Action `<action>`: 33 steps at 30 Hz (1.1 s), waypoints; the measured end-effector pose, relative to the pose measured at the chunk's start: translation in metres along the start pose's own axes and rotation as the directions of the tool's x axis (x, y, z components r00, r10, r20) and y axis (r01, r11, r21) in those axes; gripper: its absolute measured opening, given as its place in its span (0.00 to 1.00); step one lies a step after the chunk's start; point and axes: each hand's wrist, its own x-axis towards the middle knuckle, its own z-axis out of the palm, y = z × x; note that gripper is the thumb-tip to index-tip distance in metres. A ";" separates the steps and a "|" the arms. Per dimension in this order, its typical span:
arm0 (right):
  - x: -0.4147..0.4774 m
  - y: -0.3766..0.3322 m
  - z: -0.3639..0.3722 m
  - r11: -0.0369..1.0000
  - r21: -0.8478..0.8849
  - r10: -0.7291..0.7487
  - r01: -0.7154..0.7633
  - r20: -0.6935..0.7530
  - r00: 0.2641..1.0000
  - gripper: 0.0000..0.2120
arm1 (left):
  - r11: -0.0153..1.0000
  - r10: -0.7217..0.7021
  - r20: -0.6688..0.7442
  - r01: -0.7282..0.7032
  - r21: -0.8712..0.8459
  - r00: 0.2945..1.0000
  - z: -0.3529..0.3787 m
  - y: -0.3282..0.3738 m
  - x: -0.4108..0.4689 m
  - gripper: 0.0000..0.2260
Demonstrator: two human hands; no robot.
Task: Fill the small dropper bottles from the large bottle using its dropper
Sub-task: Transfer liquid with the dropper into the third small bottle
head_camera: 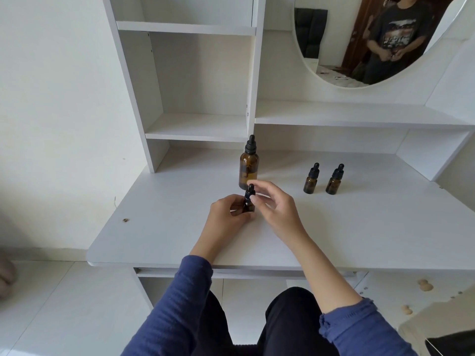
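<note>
Bench [359,227] centre: L hand [228,210] wrapped round small amber dropper bottle [248,201], upright. R hand [276,205] at its black cap, thumb touching, fingers loosely curled; can't tell if pinching. Large amber dropper bottle [249,168] just behind at 12 o'clock, capped. At 2 o'clock, well apart, second small bottle [311,179] beside third small bottle [335,179], both capped.

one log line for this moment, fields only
left hand: grips small bottle | right hand: at its cap | large bottle: capped, behind | two spare bottles: capped, right
</note>
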 end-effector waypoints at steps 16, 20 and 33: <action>-0.001 -0.001 0.012 0.968 -0.234 -0.146 0.093 -0.220 0.964 0.08 | 0.983 0.096 0.000 -0.095 0.158 0.995 0.005 0.005 -0.006 0.11; 0.004 -0.005 -0.001 0.994 -0.100 -0.073 0.038 -0.373 0.925 0.06 | 0.911 0.077 0.078 -0.102 0.399 0.994 0.005 0.003 -0.004 0.22; 0.118 -0.063 -0.045 0.985 -0.083 -0.174 0.154 -0.552 0.816 0.08 | 0.705 -0.082 0.088 -0.004 0.709 0.993 -0.001 -0.014 0.046 0.23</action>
